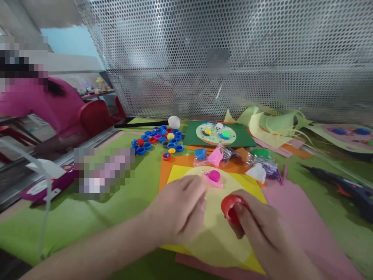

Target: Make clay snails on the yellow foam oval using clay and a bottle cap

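My right hand [264, 223] pinches a hollow red plastic cap [231, 205] between thumb and fingers, its open side partly showing. To the left, my left hand [185, 206] is slightly blurred, with its fingers curled together; whatever may be in them is hidden. Both hands hover over a pale yellow paper oval [217, 237] on a bright yellow sheet [177, 175]. On the upper part of the oval sits a small pink snail figure [214, 177], just beyond my fingers.
Loose bottle caps [147, 146] lie at the back left. Small clay packets [215, 156] stand behind the yellow sheet, with a decorated oval [216, 134] on green card beyond. A glue gun [340, 182] is at right, a purple device [52, 184] at left. A person [49, 105] sits far left.
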{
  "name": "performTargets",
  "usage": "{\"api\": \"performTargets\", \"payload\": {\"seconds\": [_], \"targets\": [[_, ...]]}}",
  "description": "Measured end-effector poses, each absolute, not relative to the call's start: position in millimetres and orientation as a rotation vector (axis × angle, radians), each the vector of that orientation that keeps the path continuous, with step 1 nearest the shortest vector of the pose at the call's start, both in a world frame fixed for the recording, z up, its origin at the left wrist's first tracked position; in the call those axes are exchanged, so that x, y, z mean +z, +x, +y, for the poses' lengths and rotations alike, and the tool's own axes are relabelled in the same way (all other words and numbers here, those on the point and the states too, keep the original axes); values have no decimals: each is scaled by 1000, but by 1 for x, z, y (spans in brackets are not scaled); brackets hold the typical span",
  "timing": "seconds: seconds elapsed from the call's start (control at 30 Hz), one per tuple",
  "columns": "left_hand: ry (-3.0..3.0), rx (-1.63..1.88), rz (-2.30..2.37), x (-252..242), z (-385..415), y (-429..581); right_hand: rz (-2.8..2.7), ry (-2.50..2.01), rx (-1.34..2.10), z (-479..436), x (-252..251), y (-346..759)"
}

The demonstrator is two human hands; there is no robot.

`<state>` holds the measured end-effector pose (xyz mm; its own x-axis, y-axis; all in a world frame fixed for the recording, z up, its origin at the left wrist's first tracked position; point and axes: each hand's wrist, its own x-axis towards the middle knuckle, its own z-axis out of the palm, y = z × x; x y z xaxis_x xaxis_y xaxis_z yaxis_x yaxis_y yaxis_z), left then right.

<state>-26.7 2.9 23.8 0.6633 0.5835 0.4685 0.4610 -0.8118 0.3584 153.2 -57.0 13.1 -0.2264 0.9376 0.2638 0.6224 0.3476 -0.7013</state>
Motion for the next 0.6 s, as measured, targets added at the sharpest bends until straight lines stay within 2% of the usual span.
{"api": "performTargets", "payload": {"seconds": [0.13, 0.23, 0.6], "targets": [[2763, 1009, 665, 13, -6, -19, -1741, -1401, 1053, -56, 18, 148], [2796, 947, 683, 9, -9, -17, -1693, -1368, 1185, -56, 18, 145], [2651, 851, 545, 11, -10, -20, -1859, -1337, 790, -64, 20, 148]]}}
